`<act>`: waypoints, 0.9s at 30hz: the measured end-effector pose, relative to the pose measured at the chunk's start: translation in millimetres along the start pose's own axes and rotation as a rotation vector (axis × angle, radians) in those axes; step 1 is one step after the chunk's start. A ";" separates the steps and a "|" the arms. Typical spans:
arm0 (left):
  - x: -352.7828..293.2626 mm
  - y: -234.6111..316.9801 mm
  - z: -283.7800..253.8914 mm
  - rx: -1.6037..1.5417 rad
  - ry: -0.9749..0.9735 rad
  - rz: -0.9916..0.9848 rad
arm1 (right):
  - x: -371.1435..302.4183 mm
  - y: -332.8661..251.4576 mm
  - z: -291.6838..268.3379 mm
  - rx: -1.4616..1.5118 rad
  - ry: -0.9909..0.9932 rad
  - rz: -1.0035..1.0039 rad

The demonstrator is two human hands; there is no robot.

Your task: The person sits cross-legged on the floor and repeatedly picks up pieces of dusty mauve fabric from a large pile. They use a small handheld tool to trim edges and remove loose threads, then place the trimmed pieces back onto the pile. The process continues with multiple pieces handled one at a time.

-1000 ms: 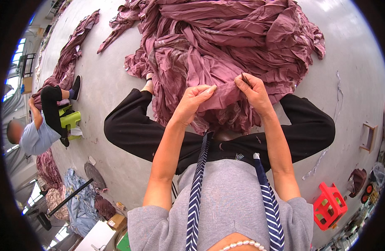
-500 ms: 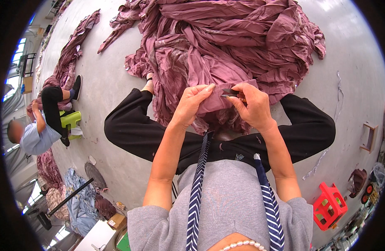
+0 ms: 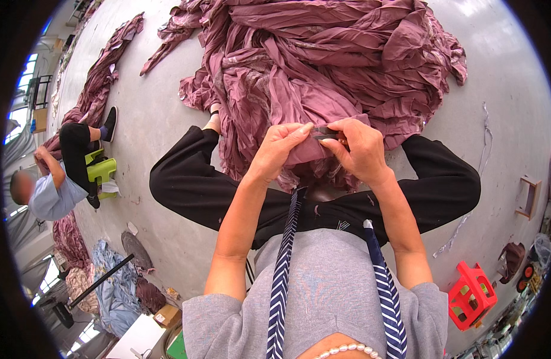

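Note:
A large crumpled heap of mauve fabric (image 3: 341, 66) lies on the floor in front of me and runs up between my knees. My left hand (image 3: 279, 149) pinches the cloth's near edge between thumb and fingers. Close to its right, my right hand (image 3: 360, 151) is closed round a small pair of dark thread snips (image 3: 325, 133). The blades point left, against the cloth by my left fingertips. Most of the snips' handle is hidden in my right palm, and whether the blades are apart is too small to tell.
At the left a person (image 3: 54, 185) sits on a green stool (image 3: 102, 170), handling a long mauve strip of cloth (image 3: 99, 84). Blue cloth (image 3: 117, 293) is piled at the lower left. A red plastic stool (image 3: 471, 296) and a small wooden frame (image 3: 528, 196) stand at the right.
My hands have drawn slightly closer together. The snips' tips have shifted a little left and now sit nearer my left fingertips. The seated person's hand has moved slightly.

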State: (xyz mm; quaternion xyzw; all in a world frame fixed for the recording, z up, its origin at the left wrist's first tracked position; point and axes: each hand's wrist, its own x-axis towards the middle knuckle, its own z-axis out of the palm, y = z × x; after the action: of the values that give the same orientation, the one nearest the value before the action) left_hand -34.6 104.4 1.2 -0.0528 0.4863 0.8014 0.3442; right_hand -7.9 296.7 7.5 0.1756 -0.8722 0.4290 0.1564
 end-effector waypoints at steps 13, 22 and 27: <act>0.7 -0.7 -4.8 -0.037 0.037 -0.030 | 9.1 1.1 -3.5 0.323 0.103 0.262; 5.0 -6.6 -6.3 0.051 -0.049 0.007 | 11.8 5.8 12.2 0.337 0.112 0.291; 4.7 -10.9 -11.6 0.015 0.076 -0.020 | 18.3 28.0 -6.4 0.634 0.095 0.449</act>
State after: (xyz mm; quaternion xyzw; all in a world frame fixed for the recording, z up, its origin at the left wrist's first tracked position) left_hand -34.5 100.5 -15.0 -0.0856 0.5044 0.7917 0.3337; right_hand -35.7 314.7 -0.4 -0.0002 -0.7049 0.7084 0.0366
